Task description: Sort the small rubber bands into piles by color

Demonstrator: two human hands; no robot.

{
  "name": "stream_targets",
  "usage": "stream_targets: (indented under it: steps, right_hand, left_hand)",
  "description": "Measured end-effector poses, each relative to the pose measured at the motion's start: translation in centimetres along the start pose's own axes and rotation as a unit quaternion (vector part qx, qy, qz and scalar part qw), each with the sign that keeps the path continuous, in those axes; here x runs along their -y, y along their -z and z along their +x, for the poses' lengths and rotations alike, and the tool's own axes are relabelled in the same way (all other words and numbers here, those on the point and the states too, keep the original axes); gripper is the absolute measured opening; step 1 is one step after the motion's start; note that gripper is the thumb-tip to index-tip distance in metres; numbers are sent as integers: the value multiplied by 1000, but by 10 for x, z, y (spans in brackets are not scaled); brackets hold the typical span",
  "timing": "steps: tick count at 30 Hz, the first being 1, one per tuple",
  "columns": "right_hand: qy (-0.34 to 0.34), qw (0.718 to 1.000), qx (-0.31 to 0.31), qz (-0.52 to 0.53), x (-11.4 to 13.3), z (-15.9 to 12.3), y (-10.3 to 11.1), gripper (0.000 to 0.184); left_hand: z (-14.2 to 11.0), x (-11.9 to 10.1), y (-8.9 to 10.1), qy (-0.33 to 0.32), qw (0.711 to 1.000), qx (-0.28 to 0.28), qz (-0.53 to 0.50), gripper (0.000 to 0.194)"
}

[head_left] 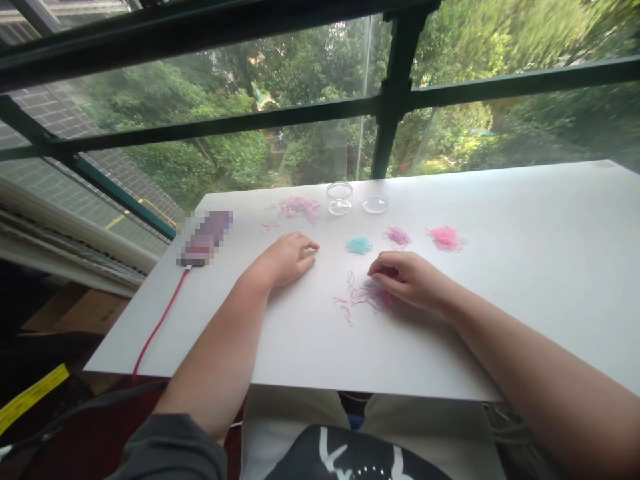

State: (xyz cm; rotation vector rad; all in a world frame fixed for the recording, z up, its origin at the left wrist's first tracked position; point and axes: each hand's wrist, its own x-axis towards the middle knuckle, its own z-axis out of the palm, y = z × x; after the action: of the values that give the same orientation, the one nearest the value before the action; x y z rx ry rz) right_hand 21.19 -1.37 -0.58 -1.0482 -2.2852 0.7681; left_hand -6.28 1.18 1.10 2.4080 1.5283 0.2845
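My left hand [290, 259] rests on the white table with its fingers and thumb apart, curved round a small pale yellow pile [309, 253] that they partly hide. My right hand [411, 277] hovers low over a mixed pile of thin pink and purple loops [377, 298], its thumb and fingers closed together. What is between those fingertips, if anything, is too small to make out. Several stray loops, like paper clips or rubber bands, lie left of that pile. Beyond my hands are a turquoise pile [359, 245], a purple pile [398, 236] and a pink pile [447, 238].
At the back of the white table [540, 267] stand a clear round container [339, 200] and its clear lid [375, 205]. A pale pink pile [300, 208] lies left of them. A blurred-out phone [206, 237] with a red cable [161, 323] is at left. Windows border the far edge.
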Motion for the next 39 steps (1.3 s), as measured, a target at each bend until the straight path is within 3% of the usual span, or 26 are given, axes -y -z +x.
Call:
stream_targets:
  steps: [7, 19, 23, 31, 35, 39]
  right_hand:
    - [0, 1000, 12, -2, -4, 2, -1, 11]
    - [0, 1000, 14, -9, -4, 2, 0, 11]
    - [-3, 1000, 16, -11, -3, 1, -1, 11]
    - [-10, 1000, 20, -10, -1, 1, 0, 12]
    - [-12, 1000, 24, -13, 0, 0, 0, 12]
    - [-9, 1000, 26, -13, 0, 0, 0, 11]
  left_hand:
    - [4, 0, -5, -20, 1000, -10, -8, 22]
    - [1, -3, -3, 35, 999, -13, 15, 36]
    - [-2, -1, 2, 76, 997, 10, 21, 43]
    - [-19, 10, 26, 85, 991, 100, 22, 70]
    - [-20, 14, 25, 128, 988, 86, 11, 71]
    - [-17, 13, 17, 126, 990, 56, -11, 62]
